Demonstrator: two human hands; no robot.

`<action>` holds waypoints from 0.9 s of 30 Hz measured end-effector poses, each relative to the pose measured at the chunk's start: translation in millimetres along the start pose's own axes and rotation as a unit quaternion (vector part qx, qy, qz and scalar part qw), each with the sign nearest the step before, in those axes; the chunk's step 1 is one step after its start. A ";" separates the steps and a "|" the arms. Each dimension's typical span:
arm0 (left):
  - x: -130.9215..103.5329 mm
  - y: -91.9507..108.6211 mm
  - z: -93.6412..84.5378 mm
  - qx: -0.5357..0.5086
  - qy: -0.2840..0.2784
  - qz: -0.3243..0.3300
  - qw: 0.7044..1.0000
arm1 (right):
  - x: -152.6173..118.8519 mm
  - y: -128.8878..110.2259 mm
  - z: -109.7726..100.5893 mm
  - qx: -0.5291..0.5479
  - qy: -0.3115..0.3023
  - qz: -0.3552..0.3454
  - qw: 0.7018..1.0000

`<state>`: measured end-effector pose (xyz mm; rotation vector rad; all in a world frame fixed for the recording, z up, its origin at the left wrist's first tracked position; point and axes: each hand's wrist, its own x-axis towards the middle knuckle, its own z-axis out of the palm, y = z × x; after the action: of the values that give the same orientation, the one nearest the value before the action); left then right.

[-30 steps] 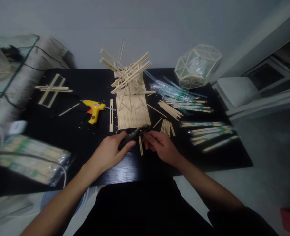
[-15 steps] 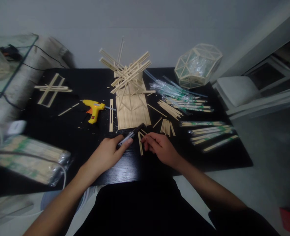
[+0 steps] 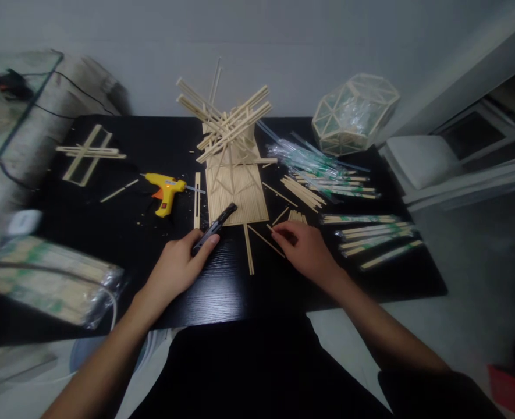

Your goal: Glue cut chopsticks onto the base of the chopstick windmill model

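Ok so rn our left hand (image 3: 179, 262) is wrapped around a long, black-and-grey, plier-like handheld tool (image 3: 216, 227), nose overlapping the near-left part of the pale, slatted, rectangular wooden mat (image 3: 236, 203) from our angle. Can't tell if the tool's tip is apart tbh. Our right hand (image 3: 306, 249) has a thin, pale wooden stick bit (image 3: 269, 227) pinched b/w thumb & fingertips, just off the mat's near-right corner; only the end shows. A loose, straight, pale wooden stick (image 3: 266, 241) lies in front of the mat on the black, wood-grained desk (image 3: 222, 297), w/ a pair of narrow, pale wooden strips (image 3: 249, 250) left of it, also in front of the mat.

Tips imo: pinch the bit lightly b/c it'd prob snap if we squeeze, grip it well away from the tool's nose, & brace both hands on the desk. Also mind the yellow plastic glue gun (image 3: 165, 185) left of the mat, might be hot.
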<state>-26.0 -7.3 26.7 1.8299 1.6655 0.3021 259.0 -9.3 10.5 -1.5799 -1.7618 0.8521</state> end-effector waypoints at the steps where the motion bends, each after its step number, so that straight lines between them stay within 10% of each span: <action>1: -0.5 -1.0 0.9 -0.008 0.004 -0.001 1.000 | 1.4 -0.7 -0.2 -0.026 -0.006 -0.003 1.000; 14: -4.4 -5.4 7.6 -0.037 0.047 -0.007 0.998 | 14.5 -7.2 17.3 -0.049 -0.061 -0.002 0.997; 27: -3.5 -5.3 8.4 -0.027 0.038 -0.018 0.999 | -15.7 -3.5 -16.6 -0.036 -0.281 -0.122 0.951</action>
<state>-26.1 -13.2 18.0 1.7667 1.7234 0.4013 271.6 -24.3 22.9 -1.1896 -2.3459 1.2048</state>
